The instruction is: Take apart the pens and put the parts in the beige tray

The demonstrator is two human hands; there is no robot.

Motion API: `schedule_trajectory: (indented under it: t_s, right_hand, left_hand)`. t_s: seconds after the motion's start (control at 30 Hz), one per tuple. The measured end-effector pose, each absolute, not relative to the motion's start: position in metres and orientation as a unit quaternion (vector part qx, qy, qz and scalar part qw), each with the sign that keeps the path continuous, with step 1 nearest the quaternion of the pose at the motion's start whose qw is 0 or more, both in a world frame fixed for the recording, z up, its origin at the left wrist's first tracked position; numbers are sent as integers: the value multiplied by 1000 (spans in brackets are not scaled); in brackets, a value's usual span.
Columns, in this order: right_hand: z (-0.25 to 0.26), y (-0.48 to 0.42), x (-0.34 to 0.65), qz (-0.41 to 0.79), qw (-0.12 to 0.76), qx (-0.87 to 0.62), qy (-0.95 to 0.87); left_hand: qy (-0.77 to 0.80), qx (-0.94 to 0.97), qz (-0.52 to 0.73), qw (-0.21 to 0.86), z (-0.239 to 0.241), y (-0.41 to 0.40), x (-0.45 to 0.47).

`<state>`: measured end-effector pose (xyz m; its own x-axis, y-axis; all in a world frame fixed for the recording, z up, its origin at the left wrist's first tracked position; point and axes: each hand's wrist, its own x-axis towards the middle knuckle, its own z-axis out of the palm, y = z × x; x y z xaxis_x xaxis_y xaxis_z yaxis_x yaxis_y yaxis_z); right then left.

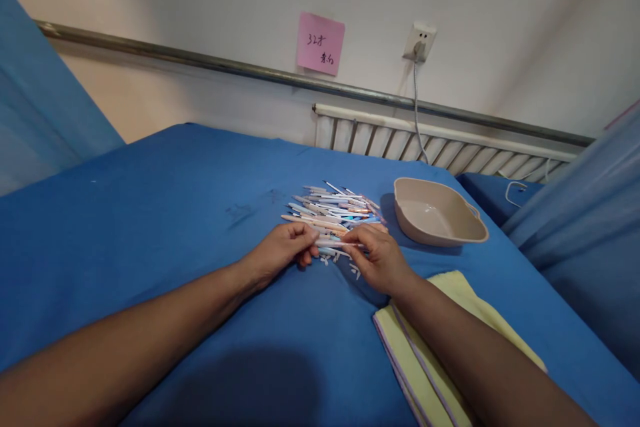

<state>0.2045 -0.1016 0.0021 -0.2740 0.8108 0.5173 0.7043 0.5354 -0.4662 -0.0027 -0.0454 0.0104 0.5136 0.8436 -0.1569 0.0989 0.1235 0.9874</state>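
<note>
A heap of several slim pastel pens lies on the blue table cover. My left hand and my right hand meet just in front of the heap, each with fingers pinched on one end of a single pale pen held level between them. A few small white pen parts lie on the cover under my hands.
A beige shallow dish stands right of the pens. A folded yellow cloth lies under my right forearm. Behind the table are a radiator, a wall socket with a cable, a pink note and blue curtains.
</note>
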Motion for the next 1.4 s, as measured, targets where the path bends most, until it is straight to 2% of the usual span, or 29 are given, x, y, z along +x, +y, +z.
schedule_trajectory:
  t_s: [0.17, 0.37, 0.7, 0.83, 1.03, 1.1, 1.2, 1.27, 1.4]
  right_hand:
    - [3, -101, 204, 73, 373, -480, -791]
    - [2, -101, 204, 68, 375, -473, -795]
    - [-1, -98, 204, 74, 325, -476, -814]
    - [11, -100, 207, 28, 294, -475, -829]
    - [45, -92, 300, -75, 340, -598, -722]
    - [48, -85, 344, -43, 290, -661, -691]
    - [41, -74, 389, 40, 143, -721, -677]
    - [34, -68, 399, 87, 74, -730, -674]
    - [26, -58, 390, 102, 49, -731, -673]
  left_hand:
    - [369, 619, 351, 598, 12, -47, -2]
    - [387, 605, 284, 635, 7, -44, -3]
    - [361, 640, 324, 595, 3, -44, -3]
    - [332, 629, 341, 615, 6, -46, -4]
    - [381, 628, 323, 597, 0, -37, -6]
    - [385, 625, 320, 598, -3, -34, -5]
    - [398, 616, 334, 592, -4, -32, -3]
    - [408, 609, 353, 582, -3, -31, -3]
    - [410, 598, 373, 579, 0, -30, -5]
